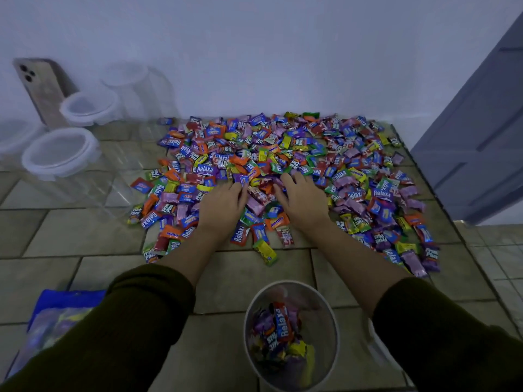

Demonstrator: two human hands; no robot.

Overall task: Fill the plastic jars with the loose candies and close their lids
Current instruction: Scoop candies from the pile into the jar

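Head view, 2 dark sleeves (135,321) reaching forward, left hand (223,203) and right hand (304,200) palms down on the loose candies (283,154), fingers loosely spread, tips bent into wrappers, open jar (328,343) partly filled nearest the body, lidded jars (60,152) far left.

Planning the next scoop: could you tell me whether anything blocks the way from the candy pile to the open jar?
Nothing visible does: only bare tiled surface lies between the candy pile and the open jar.

Leftmost jar (15,137) — cut off by left edge.
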